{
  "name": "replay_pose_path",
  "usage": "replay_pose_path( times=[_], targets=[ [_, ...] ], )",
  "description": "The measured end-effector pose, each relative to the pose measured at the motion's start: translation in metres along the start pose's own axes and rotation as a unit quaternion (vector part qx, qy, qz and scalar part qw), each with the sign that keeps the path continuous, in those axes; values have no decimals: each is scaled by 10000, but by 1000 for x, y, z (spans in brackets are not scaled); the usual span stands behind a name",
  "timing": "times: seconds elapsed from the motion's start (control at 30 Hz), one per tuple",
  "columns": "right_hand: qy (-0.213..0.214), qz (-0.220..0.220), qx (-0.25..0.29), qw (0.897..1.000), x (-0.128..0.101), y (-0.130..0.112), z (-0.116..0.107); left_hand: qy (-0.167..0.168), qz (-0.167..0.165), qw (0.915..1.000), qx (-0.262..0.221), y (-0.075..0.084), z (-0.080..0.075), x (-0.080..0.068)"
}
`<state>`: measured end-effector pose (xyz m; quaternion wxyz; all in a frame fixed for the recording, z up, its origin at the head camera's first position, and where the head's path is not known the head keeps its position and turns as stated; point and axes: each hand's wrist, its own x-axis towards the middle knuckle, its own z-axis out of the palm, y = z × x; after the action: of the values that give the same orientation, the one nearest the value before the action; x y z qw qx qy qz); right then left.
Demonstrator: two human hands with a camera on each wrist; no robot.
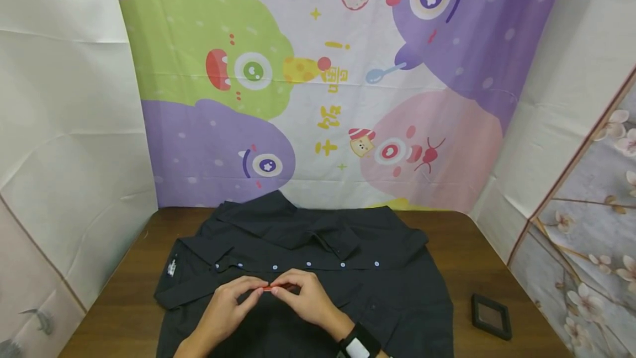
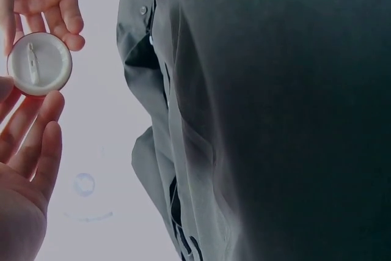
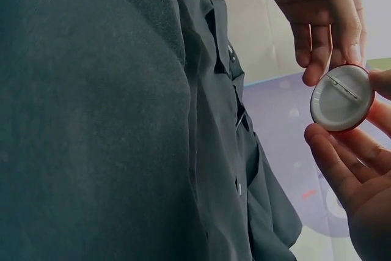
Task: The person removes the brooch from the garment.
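Note:
Both hands hold a round pin-back button badge (image 1: 268, 289) by its edge, above the dark shirt (image 1: 397, 303). My left hand (image 1: 226, 308) pinches one side between thumb and fingers, and my right hand (image 1: 310, 300) pinches the other. In the left wrist view the pale back of the badge (image 2: 54, 68) shows with its metal pin and a red rim. The right wrist view also shows the badge's back (image 3: 333, 111), where the pin lies across it. The badge's front face is hidden. The shirt is spread on the table, its row of light buttons (image 1: 309, 263) running crosswise.
A small black frame (image 1: 478, 319) lies at the right of the brown wooden table (image 1: 467, 242). Behind the table hangs a cloth with cartoon monsters (image 1: 303, 181). A black watch (image 1: 365, 338) is on the right wrist.

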<state>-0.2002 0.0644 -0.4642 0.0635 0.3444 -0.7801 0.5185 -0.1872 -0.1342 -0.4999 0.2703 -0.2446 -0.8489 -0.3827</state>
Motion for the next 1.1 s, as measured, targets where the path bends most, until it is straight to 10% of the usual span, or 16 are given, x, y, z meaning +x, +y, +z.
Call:
replay_pose_path(
  times=[1.1],
  targets=[
    [-44,280,98,9995,-1,14,3,94,-370,9993,-8,3,1,2]
  ],
)
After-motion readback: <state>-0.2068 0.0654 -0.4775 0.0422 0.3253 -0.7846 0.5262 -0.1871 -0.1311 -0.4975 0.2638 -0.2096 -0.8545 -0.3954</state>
